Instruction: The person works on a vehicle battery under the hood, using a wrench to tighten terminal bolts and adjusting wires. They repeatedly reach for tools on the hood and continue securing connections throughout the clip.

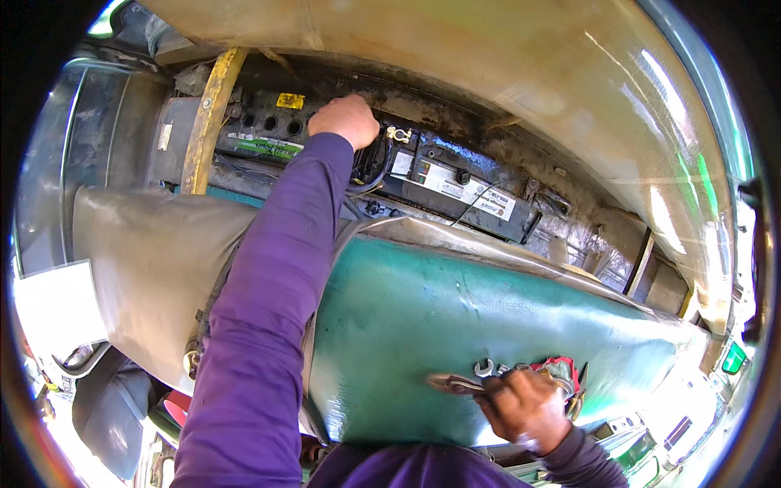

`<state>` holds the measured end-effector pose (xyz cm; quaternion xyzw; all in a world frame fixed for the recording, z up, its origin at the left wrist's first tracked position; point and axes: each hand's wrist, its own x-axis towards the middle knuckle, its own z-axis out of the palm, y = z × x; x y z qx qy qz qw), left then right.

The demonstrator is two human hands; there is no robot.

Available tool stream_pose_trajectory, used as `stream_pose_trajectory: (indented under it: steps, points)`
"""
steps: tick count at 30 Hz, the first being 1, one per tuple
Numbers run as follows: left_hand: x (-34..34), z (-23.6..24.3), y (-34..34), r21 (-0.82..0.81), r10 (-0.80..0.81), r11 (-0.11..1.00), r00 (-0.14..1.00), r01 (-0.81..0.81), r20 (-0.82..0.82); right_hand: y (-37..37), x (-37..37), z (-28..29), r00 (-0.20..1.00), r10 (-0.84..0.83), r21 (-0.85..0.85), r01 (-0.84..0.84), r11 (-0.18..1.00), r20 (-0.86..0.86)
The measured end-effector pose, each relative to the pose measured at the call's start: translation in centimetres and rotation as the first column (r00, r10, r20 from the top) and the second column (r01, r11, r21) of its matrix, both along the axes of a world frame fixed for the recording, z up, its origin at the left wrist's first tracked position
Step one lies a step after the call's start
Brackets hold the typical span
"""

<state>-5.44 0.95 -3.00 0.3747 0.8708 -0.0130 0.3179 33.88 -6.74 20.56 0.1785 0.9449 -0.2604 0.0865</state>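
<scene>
My left hand (345, 122), in a purple sleeve, is curled down over the inner end of a black battery (236, 122) with a green label and round holes on top. Its fingertips, and anything in them, are hidden. Right beside it are a metal terminal clamp (398, 135) and black cables (376, 169). A second black battery (443, 180) with a white label lies to the right. My right hand (527, 408) is closed around a tool with a flat brownish end (454, 383), low over the green seat cushion (399, 325). An open-end wrench (485, 368) lies next to it.
A red-edged bundle (558, 371) rests on the cushion beyond my right hand. A yellow strut (213, 122) crosses the left of the battery bay, and a large tan panel (488, 49) overhangs it. A brown seat cover (154, 260) lies at left, near a white sheet (61, 302).
</scene>
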Motion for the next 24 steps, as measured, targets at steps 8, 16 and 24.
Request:
stream_pose_trajectory:
  steps: [8, 16, 24]
  points:
    - [-0.7, -0.4, 0.3, -0.016, 0.027, 1.0, 0.999, -0.027, 0.021, 4.9, -2.9, -2.6, 0.979, -0.192, -0.185, 0.176, 0.967, -0.073]
    - [-0.3, -1.2, 0.3, -0.064, -0.143, 0.987, 0.985, 0.15, 0.1, 20.5, -20.0, -26.6, 0.946, -0.132, -0.029, 0.147, 0.989, 0.296]
    - [1.0, -2.8, 0.1, 0.151, -0.182, 0.974, 0.979, 0.166, 0.093, 22.0, -25.6, -32.8, 0.846, -0.411, -0.185, 0.489, 0.852, 0.34]
